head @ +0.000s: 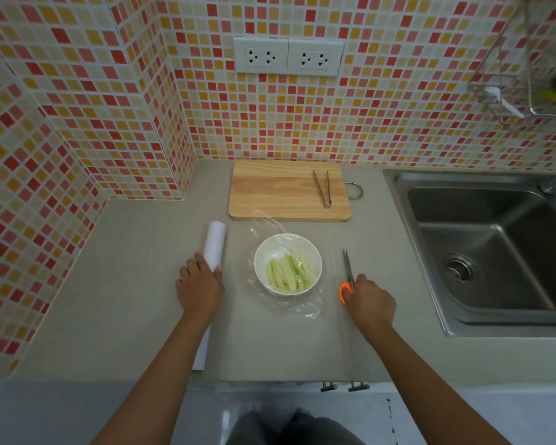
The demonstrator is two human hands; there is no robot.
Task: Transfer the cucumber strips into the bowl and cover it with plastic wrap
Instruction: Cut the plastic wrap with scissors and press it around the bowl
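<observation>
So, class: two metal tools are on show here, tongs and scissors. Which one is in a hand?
The scissors, orange-handled, gripped by the right hand beside the bowl. The tongs lie untouched on the cutting board.

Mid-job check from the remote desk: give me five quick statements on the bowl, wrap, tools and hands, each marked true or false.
1. The cucumber strips lie in the white bowl. True.
2. The tongs lie in the sink. False: they rest on the wooden cutting board.
3. The right hand grips the orange-handled scissors. True.
4. The left hand holds the bowl. False: it rests on the plastic wrap roll, left of the bowl.
5. Plastic wrap already lies over and around the bowl. True.
</observation>
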